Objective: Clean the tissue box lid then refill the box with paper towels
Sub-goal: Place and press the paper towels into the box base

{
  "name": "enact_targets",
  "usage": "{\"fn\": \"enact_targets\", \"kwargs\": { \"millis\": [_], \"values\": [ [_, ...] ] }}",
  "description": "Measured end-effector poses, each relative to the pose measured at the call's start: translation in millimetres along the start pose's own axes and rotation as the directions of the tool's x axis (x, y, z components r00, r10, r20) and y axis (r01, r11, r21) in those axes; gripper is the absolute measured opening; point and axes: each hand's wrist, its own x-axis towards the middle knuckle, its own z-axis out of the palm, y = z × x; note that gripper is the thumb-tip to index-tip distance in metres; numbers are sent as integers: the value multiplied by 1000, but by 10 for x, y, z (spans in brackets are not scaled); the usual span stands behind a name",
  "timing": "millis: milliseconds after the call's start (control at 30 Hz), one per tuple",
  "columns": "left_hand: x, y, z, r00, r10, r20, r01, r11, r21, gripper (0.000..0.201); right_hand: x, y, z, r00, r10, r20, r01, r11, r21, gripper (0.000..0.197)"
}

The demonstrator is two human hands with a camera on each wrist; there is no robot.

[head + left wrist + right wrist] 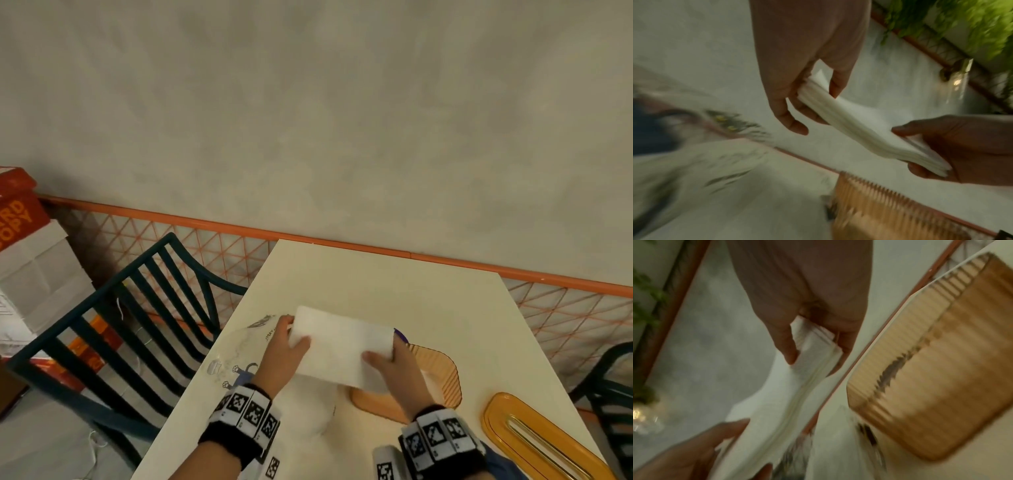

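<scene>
Dark slatted chair (137, 322) at my left by table (376, 284), orange mesh fence (212, 246) behind it, red-and-white cardboard box (30, 253) far left.

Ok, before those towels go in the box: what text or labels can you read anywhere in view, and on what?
"ARD" over "OPY", cut off at the edge: orange carton left of the chair.
Small print on the plastic wrapper under the left hand: too blurred to read.
Wristband markers: patterns only, no words.
</scene>
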Motion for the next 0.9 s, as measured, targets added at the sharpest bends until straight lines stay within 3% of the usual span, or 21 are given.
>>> {"fn": "enact_targets", "kwargs": {
  "millis": [100, 200, 400, 567, 700, 767, 833, 900],
  "values": [
    [187, 203, 308, 994, 22, 103, -20, 1000, -23, 54, 117, 21, -401, 991, 95, -93, -97, 995, -20, 32],
    [297, 306, 716, 977, 43, 209, -65, 993, 100, 71, 242, 163, -763, 967, 173, -188, -195, 975, -107, 36],
    [339, 109, 1324, 931, -38, 364, -151, 866, 477, 59, 376, 453, -979, 934, 307, -181, -356, 790, -500, 45],
    [381, 9, 1436, 935, 2, 355, -215, 799, 562, 61, 459, 501, -911, 934, 338, -112, -330, 703, -630, 42],
    [357, 5, 1513, 957, 23, 288, -225, 686, 692, 53, 481, 479, -861, 941, 331, -77, -276, 611, -742, 45],
    [334, 27, 1578, 961, 108, 255, -268, 588, 763, 54, 459, 460, -824, 969, 231, -92, -209, 559, -802, 42],
    [352, 35, 1650, 935, 173, 310, -353, 543, 762, 51, 462, 455, -790, 992, 105, -68, -113, 526, -843, 43],
    [412, 0, 1700, 932, 88, 353, -336, 581, 741, 47, 530, 476, -759, 996, 83, 23, -24, 517, -856, 46]
  ]
}}
